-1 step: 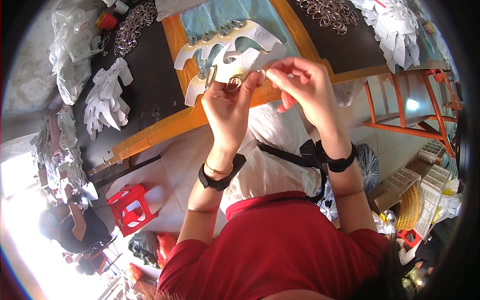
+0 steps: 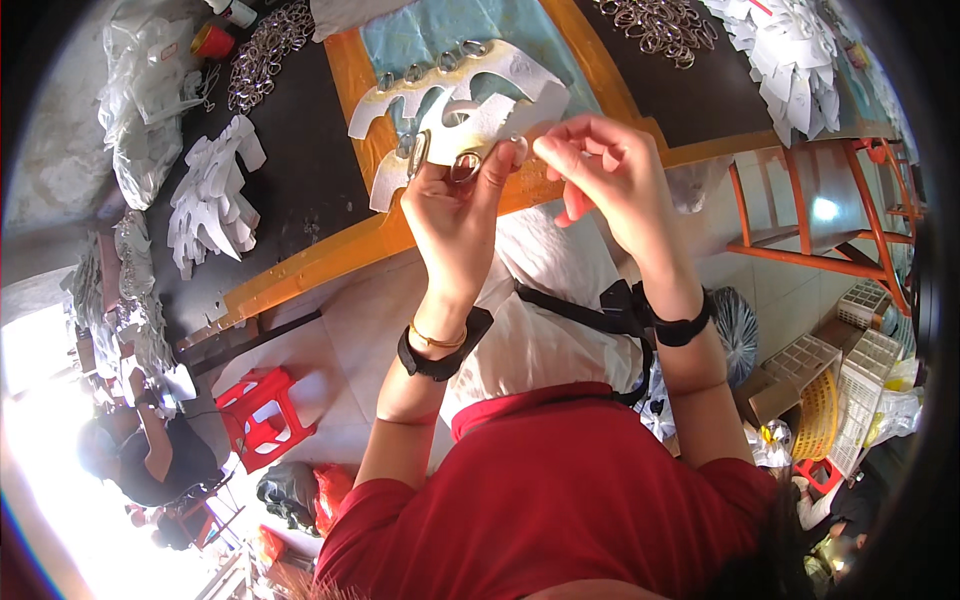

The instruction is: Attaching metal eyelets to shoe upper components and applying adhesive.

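A white, curved cut-out piece with metal rings along it is held in my left hand, pinched between thumb and fingers. One oval metal ring hangs at those fingers, and another ring stands on edge beside them. My right hand is just right of the piece, thumb and forefinger drawn together near its small folded end; whether anything is between them is hidden. Behind lies a similar white piece with several rings, on a blue sheet on the table.
Piles of metal rings lie at the table's far left and far right. White cut-outs are stacked at left and right. A red stool stands below left; a person sits beyond. Crates are at right.
My left hand and the white piece have shifted very slightly left. My right hand has barely moved.
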Demonstrator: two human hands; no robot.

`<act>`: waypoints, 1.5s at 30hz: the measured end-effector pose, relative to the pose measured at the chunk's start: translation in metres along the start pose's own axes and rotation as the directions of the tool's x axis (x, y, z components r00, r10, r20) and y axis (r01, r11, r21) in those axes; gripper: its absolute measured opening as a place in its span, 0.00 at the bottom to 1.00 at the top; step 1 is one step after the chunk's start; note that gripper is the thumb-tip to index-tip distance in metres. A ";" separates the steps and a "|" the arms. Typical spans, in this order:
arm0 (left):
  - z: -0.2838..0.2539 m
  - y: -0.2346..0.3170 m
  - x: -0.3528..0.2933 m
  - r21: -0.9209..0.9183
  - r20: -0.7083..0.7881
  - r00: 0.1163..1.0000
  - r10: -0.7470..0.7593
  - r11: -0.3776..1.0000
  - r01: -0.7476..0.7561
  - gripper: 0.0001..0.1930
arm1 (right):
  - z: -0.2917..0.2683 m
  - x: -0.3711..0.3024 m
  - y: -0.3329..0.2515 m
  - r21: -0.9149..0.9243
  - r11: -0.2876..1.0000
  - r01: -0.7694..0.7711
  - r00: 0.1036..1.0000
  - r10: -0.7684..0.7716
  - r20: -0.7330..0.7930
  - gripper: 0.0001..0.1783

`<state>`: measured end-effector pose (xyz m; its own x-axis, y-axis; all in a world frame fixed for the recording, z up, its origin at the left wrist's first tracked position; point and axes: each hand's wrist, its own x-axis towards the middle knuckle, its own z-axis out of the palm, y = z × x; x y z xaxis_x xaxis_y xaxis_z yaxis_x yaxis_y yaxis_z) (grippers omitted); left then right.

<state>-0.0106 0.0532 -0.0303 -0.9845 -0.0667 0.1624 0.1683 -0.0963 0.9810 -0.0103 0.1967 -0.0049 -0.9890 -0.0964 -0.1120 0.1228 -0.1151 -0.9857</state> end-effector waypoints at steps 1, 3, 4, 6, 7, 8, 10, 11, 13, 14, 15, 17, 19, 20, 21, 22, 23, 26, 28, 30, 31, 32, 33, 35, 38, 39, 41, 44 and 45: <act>0.001 -0.001 0.001 -0.009 -0.033 0.999 0.023 1.000 -0.023 0.09 | 0.004 0.000 0.001 -0.001 1.000 0.003 1.000 -0.003 0.001 0.10; 0.002 -0.003 0.002 -0.018 -0.065 0.997 0.044 0.999 -0.045 0.09 | 0.010 -0.001 0.005 -0.094 0.996 -0.005 1.000 0.006 0.003 0.09; 0.003 -0.002 0.001 -0.002 -0.072 0.995 0.070 0.997 -0.071 0.10 | 0.010 -0.001 0.009 -0.094 0.996 -0.007 1.000 0.007 0.002 0.09; 0.003 -0.001 0.001 0.016 -0.080 0.992 0.096 0.995 -0.095 0.10 | 0.009 0.002 0.015 -0.040 0.996 0.074 0.997 -0.073 0.013 0.10; 0.003 0.000 0.001 0.065 -0.069 0.992 0.101 0.993 -0.097 0.10 | 0.010 0.002 0.014 -0.039 0.997 0.073 0.997 -0.072 0.014 0.10; 0.002 0.001 0.001 0.113 -0.058 0.993 0.106 0.989 -0.099 0.09 | 0.010 0.001 0.011 -0.096 0.992 0.076 0.996 -0.072 0.043 0.10; 0.000 0.006 0.001 0.215 -0.026 0.994 0.109 0.971 -0.100 0.09 | 0.007 0.001 0.006 -0.156 0.985 0.080 0.995 -0.070 0.071 0.10; -0.001 0.007 0.002 0.315 0.006 0.994 0.108 0.943 -0.104 0.08 | 0.003 0.004 0.005 -0.199 0.976 0.087 0.991 -0.064 0.120 0.10; -0.002 0.008 0.005 0.280 0.015 0.996 0.086 0.956 -0.087 0.08 | -0.004 0.006 0.001 -0.223 0.973 0.065 0.979 -0.019 0.204 0.10; -0.002 0.008 0.006 0.242 0.026 0.997 0.067 0.968 -0.071 0.08 | -0.006 0.007 -0.003 -0.223 0.973 0.063 0.979 -0.017 0.204 0.10; -0.002 0.008 0.007 0.243 0.023 0.998 0.066 0.967 -0.069 0.08 | -0.008 0.008 -0.008 -0.182 0.983 0.022 0.978 0.017 0.206 0.10; 0.000 0.009 0.007 0.057 0.052 0.998 0.020 0.998 -0.023 0.08 | -0.011 0.008 -0.008 -0.139 0.990 -0.027 0.973 0.058 0.225 0.10; 0.000 0.006 0.008 -0.027 0.065 0.998 0.000 1.000 0.001 0.09 | -0.010 0.008 -0.001 -0.146 0.989 0.002 0.980 0.027 0.197 0.10; 0.001 0.005 0.009 -0.106 0.078 0.997 -0.020 0.994 0.028 0.09 | -0.009 0.008 0.002 -0.149 0.988 0.029 0.985 -0.003 0.171 0.09; 0.002 0.006 0.008 -0.106 0.077 0.997 -0.021 0.994 0.029 0.09 | -0.005 0.007 0.005 -0.149 0.988 0.028 0.985 -0.002 0.173 0.09; 0.005 0.007 0.007 -0.128 0.043 0.999 -0.009 0.992 0.015 0.09 | -0.001 0.005 0.007 -0.111 0.993 0.043 0.993 -0.031 0.113 0.09; 0.007 0.008 0.006 -0.149 0.010 1.000 0.002 0.989 0.000 0.09 | 0.002 0.004 0.008 -0.072 0.996 0.060 0.997 -0.057 0.052 0.08; 0.009 0.011 0.003 -0.061 -0.046 0.997 0.055 0.996 -0.058 0.09 | 0.007 0.001 0.013 0.005 0.997 0.080 0.997 -0.080 0.016 0.06; 0.010 0.008 0.001 -0.023 -0.056 0.995 0.086 0.996 -0.088 0.10 | 0.004 0.001 0.021 0.106 0.994 0.024 0.999 -0.029 0.039 0.07; 0.009 0.006 -0.002 0.017 -0.067 0.991 0.118 0.993 -0.118 0.10 | 0.003 0.002 0.028 0.270 0.959 -0.087 0.993 0.062 0.099 0.08; 0.009 0.005 -0.004 -0.027 -0.087 0.991 0.097 0.995 -0.100 0.10 | 0.005 0.002 0.025 0.271 0.959 -0.084 0.993 0.060 0.098 0.08; 0.009 0.005 -0.004 -0.070 -0.105 0.992 0.075 0.994 -0.083 0.10 | 0.009 0.002 0.019 0.356 0.928 -0.109 0.993 0.084 0.083 0.09; 0.010 0.005 -0.004 -0.081 -0.137 0.988 0.073 0.993 -0.085 0.10 | 0.012 0.001 0.015 0.439 0.889 -0.132 0.991 0.112 0.071 0.09; 0.010 0.007 -0.005 -0.103 -0.152 0.986 0.074 0.991 -0.091 0.10 | 0.015 -0.001 0.012 0.441 0.885 -0.147 0.989 0.125 0.078 0.09; 0.008 0.008 -0.005 -0.104 -0.149 0.986 0.073 0.991 -0.089 0.09 | 0.020 -0.003 0.013 0.301 0.953 -0.029 0.999 0.034 -0.010 0.08; 0.008 0.008 -0.005 -0.083 -0.128 0.990 0.066 0.994 -0.078 0.09 | 0.021 -0.004 0.015 0.141 0.986 0.093 0.992 -0.080 -0.093 0.06; 0.011 0.008 -0.001 -0.076 -0.143 0.982 0.122 0.988 -0.134 0.09 | 0.025 0.000 0.027 -0.036 0.962 0.271 0.945 -0.273 -0.178 0.05; 0.006 0.006 0.002 -0.054 -0.143 0.981 0.134 0.988 -0.143 0.09 | 0.027 0.005 0.024 -0.375 0.779 0.503 0.770 -0.601 -0.214 0.04; 0.001 0.003 0.002 -0.039 -0.127 0.987 0.094 0.994 -0.099 0.08 | 0.026 0.003 0.023 -0.338 0.811 0.477 0.817 -0.551 -0.170 0.03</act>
<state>-0.0120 0.0534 -0.0265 -0.9500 -0.2013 0.2389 0.2672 -0.1277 0.9551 -0.0079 0.1677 -0.0249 -0.8895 0.1529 0.4307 -0.4001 0.1951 -0.8955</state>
